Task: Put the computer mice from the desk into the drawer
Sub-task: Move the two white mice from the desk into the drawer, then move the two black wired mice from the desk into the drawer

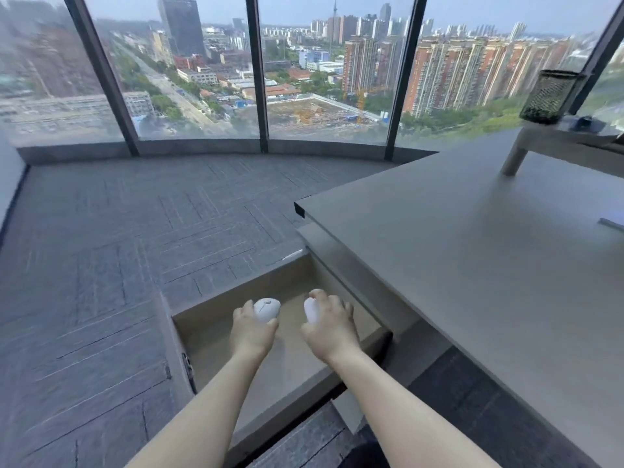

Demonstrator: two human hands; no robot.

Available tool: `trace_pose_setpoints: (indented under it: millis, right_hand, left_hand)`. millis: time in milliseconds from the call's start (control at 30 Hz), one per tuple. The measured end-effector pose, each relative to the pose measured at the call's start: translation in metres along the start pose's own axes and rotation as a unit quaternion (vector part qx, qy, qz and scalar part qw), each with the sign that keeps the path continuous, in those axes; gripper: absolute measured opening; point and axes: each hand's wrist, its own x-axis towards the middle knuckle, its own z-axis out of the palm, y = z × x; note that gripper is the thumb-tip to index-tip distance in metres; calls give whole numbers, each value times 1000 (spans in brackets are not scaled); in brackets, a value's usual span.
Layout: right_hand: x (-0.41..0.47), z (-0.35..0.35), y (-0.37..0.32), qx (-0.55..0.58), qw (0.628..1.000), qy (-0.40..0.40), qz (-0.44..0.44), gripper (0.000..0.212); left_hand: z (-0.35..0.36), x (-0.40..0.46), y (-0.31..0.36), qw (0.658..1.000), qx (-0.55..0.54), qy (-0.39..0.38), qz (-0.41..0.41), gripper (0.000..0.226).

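Left hand (252, 327) gripping white mouse (266, 309), right hand (329, 327) half-hiding second mouse (311, 310), over open drawer (216, 339)

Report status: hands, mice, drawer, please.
Left hand grips white mouse; right hand grips second mouse. Both over open drawer. No obstruction seen.

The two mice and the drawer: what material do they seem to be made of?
Both mice, one in the left hand and one in the right hand, look like white matte plastic: the left mouse is smooth with soft reflections; the right mouse is blurred. The drawer looks like beige laminated board, flat and even; possibly painted metal.
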Motion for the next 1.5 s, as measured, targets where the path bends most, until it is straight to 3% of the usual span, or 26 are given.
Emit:
trace_pose_setpoints:
  millis: [133,300,467,633,733,867,1067,1200,1333,1500]
  right_hand:
    - [32,31,6,-95,993,-64,29,64]
    - [56,61,12,-158,979,-116,51,56]
    - [67,76,21,-149,979,-122,69,58]
    - [62,71,24,-134,981,-117,82,67]
    - [48,44,14,-89,993,-60,56,60]
    - [8,-19,-4,4,998,49,-30,51]
    - [-70,-142,26,47,954,286,-81,31]
    - [-122,-213,101,10,918,396,-5,27]
    - [-181,-267,190,-61,866,485,100,28]
    - [-246,-308,281,-108,819,472,307,44]
  left_hand:
    - [19,20,-16,1000,16,-18,-16,73]
    - [39,33,-27,999,43,-23,-24,61]
    - [49,36,-35,988,153,-1,-13,61]
    - [42,36,-29,993,119,-1,-11,63]
    - [28,31,-12,998,47,32,25,51]
    - [19,7,40,989,-46,57,132,39]
    - [39,-86,152,940,-151,12,305,29]
    - [82,-159,212,902,-143,-72,401,22]
    - [141,-227,256,873,-106,-199,433,28]
    - [209,-303,292,846,-9,-301,441,57]
